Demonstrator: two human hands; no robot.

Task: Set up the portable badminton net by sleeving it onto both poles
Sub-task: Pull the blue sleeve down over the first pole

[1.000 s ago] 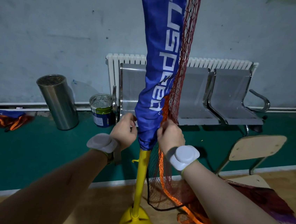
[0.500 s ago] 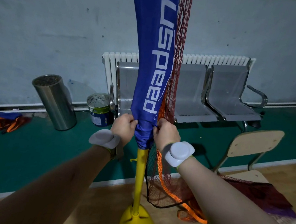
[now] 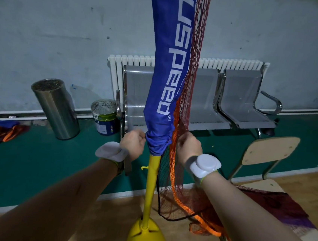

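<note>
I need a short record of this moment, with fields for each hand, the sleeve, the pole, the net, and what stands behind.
left hand: grips the left side of the sleeve's bunched lower end
right hand: pinches the sleeve hem and orange net edge on the right
blue sleeve: over the pole, lower end gathered
yellow pole: upright in yellow base, lower part bare
red net: hangs right of the pole, piled on the floor and chair
background: metal bench, metal bin, paint bucket

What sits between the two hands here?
In the head view, the bunched lower end of the blue sleeve on the yellow pole lies between the left hand and right hand.
</note>
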